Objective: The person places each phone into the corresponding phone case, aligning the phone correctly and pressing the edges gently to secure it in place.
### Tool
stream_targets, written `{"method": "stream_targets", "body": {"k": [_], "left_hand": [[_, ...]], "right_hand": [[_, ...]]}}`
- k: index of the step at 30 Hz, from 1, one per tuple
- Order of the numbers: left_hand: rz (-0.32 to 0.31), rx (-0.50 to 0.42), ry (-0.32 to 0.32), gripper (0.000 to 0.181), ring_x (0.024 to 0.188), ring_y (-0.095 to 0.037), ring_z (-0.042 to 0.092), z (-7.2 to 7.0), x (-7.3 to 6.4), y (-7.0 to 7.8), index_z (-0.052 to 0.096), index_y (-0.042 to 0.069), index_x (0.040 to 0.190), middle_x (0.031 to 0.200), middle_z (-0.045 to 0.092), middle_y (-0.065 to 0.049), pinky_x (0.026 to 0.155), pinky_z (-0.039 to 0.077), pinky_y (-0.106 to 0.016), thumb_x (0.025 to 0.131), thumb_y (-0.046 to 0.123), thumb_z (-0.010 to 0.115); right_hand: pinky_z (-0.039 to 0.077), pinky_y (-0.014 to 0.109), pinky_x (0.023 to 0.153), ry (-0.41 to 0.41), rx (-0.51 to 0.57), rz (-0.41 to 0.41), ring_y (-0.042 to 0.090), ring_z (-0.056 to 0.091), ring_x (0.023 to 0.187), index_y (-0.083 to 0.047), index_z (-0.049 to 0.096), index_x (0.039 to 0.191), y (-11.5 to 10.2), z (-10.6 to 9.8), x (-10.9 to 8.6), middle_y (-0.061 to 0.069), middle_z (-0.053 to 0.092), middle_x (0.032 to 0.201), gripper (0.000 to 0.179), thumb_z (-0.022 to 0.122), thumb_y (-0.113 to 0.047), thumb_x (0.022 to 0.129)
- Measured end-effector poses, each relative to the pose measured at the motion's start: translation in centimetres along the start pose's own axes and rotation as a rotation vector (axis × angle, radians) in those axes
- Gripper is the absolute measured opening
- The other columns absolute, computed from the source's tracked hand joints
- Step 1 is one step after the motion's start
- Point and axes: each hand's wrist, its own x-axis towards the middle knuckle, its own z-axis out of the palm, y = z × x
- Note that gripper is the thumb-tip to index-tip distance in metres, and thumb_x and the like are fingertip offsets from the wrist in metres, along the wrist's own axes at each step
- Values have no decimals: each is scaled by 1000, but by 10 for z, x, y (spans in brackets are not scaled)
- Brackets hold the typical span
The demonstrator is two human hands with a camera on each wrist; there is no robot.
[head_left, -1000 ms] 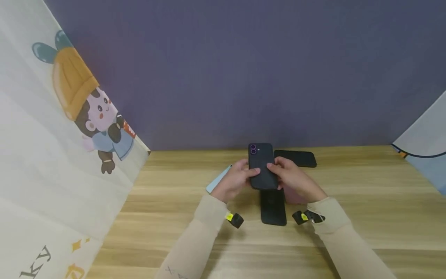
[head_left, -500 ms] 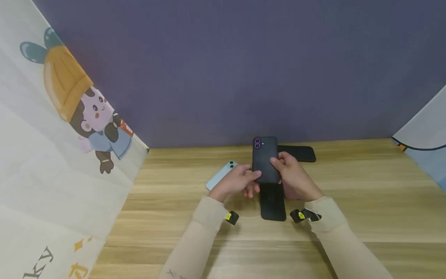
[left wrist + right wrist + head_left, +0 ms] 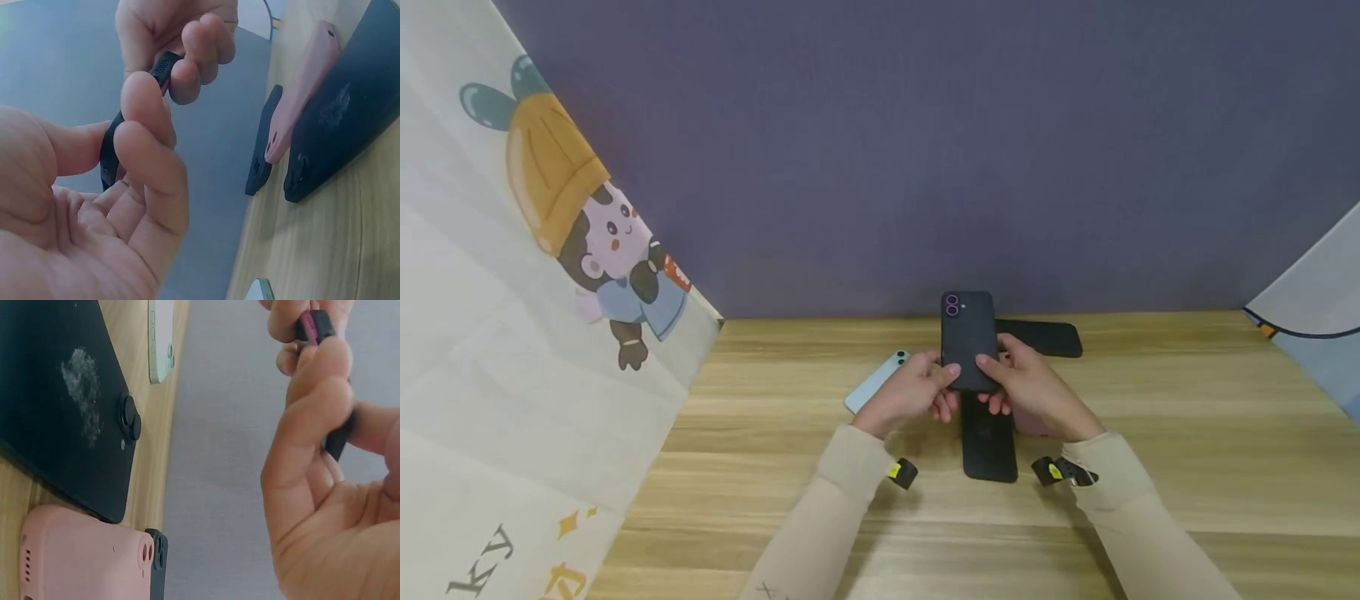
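Both hands hold a magenta-edged phone in a black case [image 3: 967, 337] above the table, its camera side facing up and two purple-ringed lenses at the far end. My left hand [image 3: 910, 390] pinches the lower left edge, thumb on the back and fingers underneath. On the opposite edge my right hand [image 3: 1033, 383] pinches in the same way. The left wrist view shows the thin side of the case [image 3: 110, 150] between thumb and fingers. Below it lies a black phone-shaped item [image 3: 988, 442] with a pale smudge, clearer in the right wrist view. A pink phone case [image 3: 87, 556] lies beside that.
A dark phone-shaped item [image 3: 1047, 338] lies crosswise near the back wall, partly behind the right hand. To the left, a light blue phone [image 3: 872, 385] lies slanted on the wooden table [image 3: 760, 467]. A purple-grey wall [image 3: 850, 167] rises behind the table.
The held phone has moved slightly away from me. My left fingers have spread below its lower edge, and my right fingers now show beneath it too. The items on the table stay put.
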Motion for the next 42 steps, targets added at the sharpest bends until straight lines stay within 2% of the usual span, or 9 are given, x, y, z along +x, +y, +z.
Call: {"method": "stream_targets", "body": {"k": [6,11,14,20,27,37,42], "left_hand": [[-7,-1,18,26,58,-17,63,0,0,-3,58,5,119,73,66,-8,59,56,-34,109,28,51],[-34,-71,57,25,71,-18,65,1,1,-5,65,3,119,91,69,-19,73,62,-42,106,23,57],[-52,-103,65,22,72,-16,65,1,1,-6,66,1,115,97,69,-25,78,63,-40,105,19,58],[-50,-92,73,21,70,-15,65,2,1,-8,67,-2,113,91,69,-21,77,63,-37,105,15,58],[-33,-76,75,20,68,-15,65,2,1,-6,68,-3,113,97,70,-27,75,63,-38,105,12,58],[-52,-62,90,19,64,-13,64,3,3,-4,68,-2,113,84,69,-14,68,62,-32,104,12,59],[-64,-55,96,18,64,-14,65,3,4,-5,68,-2,111,81,68,-12,67,62,-32,104,11,59]], "right_hand": [[53,31,49,-15,-7,-41,14,62,53,0,30,149,1,-2,-2,10,68,76,54,53,-26,108],[54,31,49,-6,-8,-52,15,62,53,2,31,149,1,0,-4,10,68,76,53,53,-25,108],[53,32,49,-3,-1,-39,16,62,53,1,31,149,2,2,-5,11,68,77,54,54,-26,108],[54,34,50,-12,-16,-45,17,62,53,0,33,147,0,4,-5,13,69,79,53,55,-27,107],[54,34,51,-11,-40,-63,18,64,54,-1,35,145,-1,3,-4,13,70,78,52,56,-29,107],[55,34,51,2,-60,-70,18,64,54,0,36,146,2,2,-3,12,71,77,52,56,-28,107],[55,34,51,1,-64,-73,19,65,54,0,36,146,3,2,-2,12,71,77,52,56,-28,107]]}}
